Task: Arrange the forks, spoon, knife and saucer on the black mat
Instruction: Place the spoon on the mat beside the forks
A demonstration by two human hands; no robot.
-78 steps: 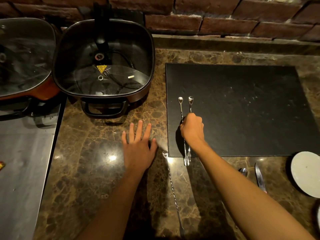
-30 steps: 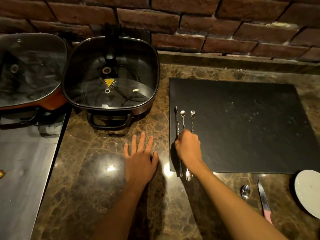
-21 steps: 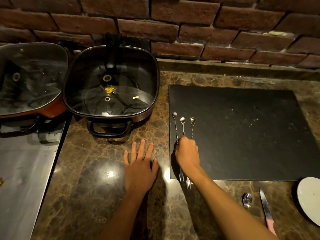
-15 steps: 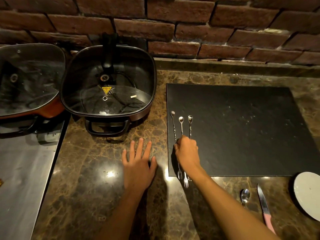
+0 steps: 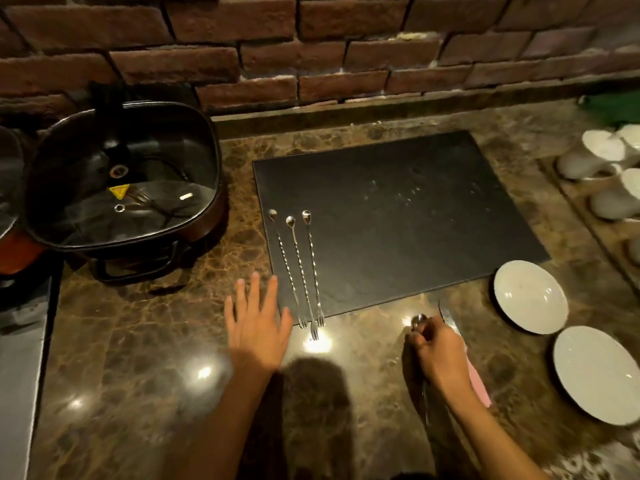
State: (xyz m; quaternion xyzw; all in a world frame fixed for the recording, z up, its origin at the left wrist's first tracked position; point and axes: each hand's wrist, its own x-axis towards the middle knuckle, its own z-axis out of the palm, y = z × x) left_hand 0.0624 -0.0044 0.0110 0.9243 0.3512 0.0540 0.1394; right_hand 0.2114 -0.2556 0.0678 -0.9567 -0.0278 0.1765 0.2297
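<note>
Closing around the spoon (image 5: 417,322) near the black mat (image 5: 398,220), the right hand (image 5: 438,353) is gripping; left hand (image 5: 258,329) is lying spread flat.

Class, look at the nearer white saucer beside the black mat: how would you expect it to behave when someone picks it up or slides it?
The saucer looks glazed, so probably slippery and breakable. It sits flat and shallow on the glossy counter, so it should slide easily rather than tip or roll, and its low rim may be awkward to grip.
</note>
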